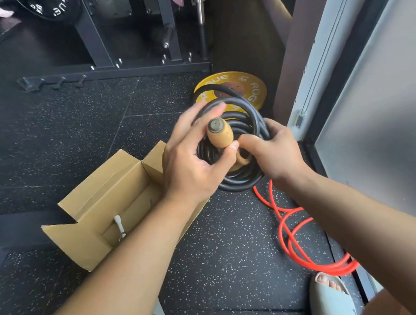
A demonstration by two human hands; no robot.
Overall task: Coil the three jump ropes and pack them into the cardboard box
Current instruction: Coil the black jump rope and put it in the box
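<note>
Probably the black jump rope (244, 180) is heavy and springy: left hand (191, 159) and right hand (275, 153) both clasp its coil, best held across all loops near the wooden handle (221, 135).

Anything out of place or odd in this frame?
Nothing damaged. The orange rope sprawls in loose loops on the floor by the right foot, not yet coiled. One strand of the black rope trails off the coil over the yellow weight plate.
</note>
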